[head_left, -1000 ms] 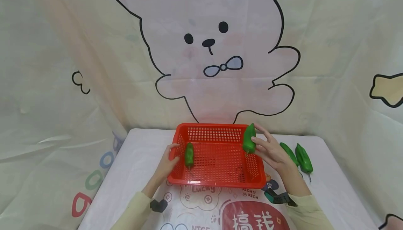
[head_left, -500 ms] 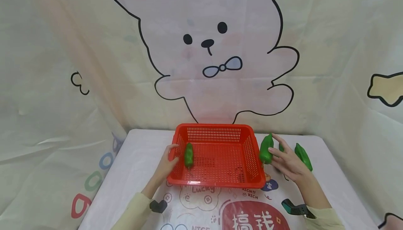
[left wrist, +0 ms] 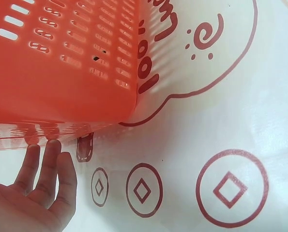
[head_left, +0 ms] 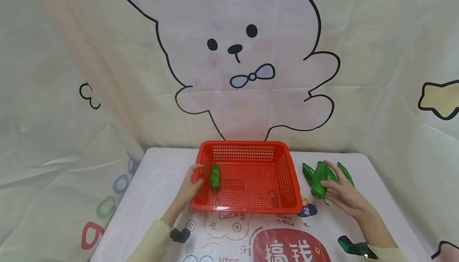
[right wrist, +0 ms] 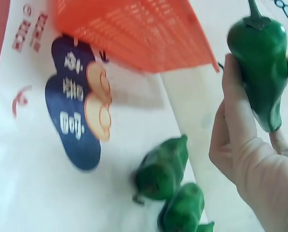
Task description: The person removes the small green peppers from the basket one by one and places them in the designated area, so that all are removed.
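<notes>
A red plastic basket [head_left: 247,211] stands on the table with one green pepper [head_left: 214,177] inside, near its left wall. My left hand [head_left: 190,184] grips the basket's left rim; in the left wrist view, several fingers [left wrist: 52,169] touch the outer wall, and the thumb is out of sight there. To the right of the basket, my right hand [head_left: 346,194] holds another green pepper [head_left: 318,182] between thumb and fingers, stem toward me. It is raised above the table in the right wrist view. Other green peppers [right wrist: 160,169] lie beneath and behind this hand, partly hidden.
A white printed cloth [head_left: 229,250] covers the table. Right of the basket lie a loose pepper [head_left: 307,173] and another pepper [head_left: 345,173] farther right. A curtain with a cartoon animal [head_left: 247,106] hangs behind the table's back edge.
My right hand has carried its pepper from over the basket's right rim rightward to above the loose peppers. The left hand and the basket have stayed in place.
</notes>
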The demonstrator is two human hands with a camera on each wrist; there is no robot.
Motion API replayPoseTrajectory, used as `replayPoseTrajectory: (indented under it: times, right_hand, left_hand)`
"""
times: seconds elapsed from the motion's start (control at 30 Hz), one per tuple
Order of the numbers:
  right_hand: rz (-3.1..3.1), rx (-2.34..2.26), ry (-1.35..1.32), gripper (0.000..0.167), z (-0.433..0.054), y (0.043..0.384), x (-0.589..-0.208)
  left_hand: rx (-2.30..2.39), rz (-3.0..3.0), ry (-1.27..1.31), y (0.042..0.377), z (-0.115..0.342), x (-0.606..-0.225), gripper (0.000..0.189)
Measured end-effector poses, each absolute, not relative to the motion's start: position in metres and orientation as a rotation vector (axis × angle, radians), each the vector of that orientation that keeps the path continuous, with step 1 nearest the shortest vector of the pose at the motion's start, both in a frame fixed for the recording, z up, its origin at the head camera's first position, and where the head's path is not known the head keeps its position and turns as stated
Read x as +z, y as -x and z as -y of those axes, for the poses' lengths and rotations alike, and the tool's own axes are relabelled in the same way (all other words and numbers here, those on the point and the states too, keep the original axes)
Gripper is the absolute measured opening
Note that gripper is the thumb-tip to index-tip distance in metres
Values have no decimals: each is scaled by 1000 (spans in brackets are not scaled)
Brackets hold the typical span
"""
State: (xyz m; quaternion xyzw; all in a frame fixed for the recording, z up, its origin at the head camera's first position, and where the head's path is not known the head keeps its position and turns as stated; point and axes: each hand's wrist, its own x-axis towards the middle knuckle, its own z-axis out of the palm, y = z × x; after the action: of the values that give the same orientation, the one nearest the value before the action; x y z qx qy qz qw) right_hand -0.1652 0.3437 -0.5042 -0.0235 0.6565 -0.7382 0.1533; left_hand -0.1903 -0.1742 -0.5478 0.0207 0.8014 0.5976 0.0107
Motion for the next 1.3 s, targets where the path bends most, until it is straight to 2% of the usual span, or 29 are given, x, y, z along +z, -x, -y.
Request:
replayPoseTrajectory:
  times: [0.4, 0.77, 1.03, 1.13, 1.3]
  right_hand:
    - [-1930, -2097, -19, 79, -390, 161, -516]
    - [-2105, -2171, 5, 70, -438, 164, -526]
    - [-2341, -2114, -99, 43, -459, 166, -529]
    - [-2489, -2001, -161, 46, -465, 167, -533]
    - [-2757, -1695, -260, 59, -476, 173, -539]
  left_hand:
    - [1855, -2539, -52, 190, 170, -548, 53]
    - [1870, -2512, -55, 189, 173, -543, 51]
    - [1873, -2521, -64, 189, 172, -545, 53]
    - [1872, -2525, -69, 190, 172, -545, 52]
    - [1871, -2524, -55, 189, 171, -542, 52]
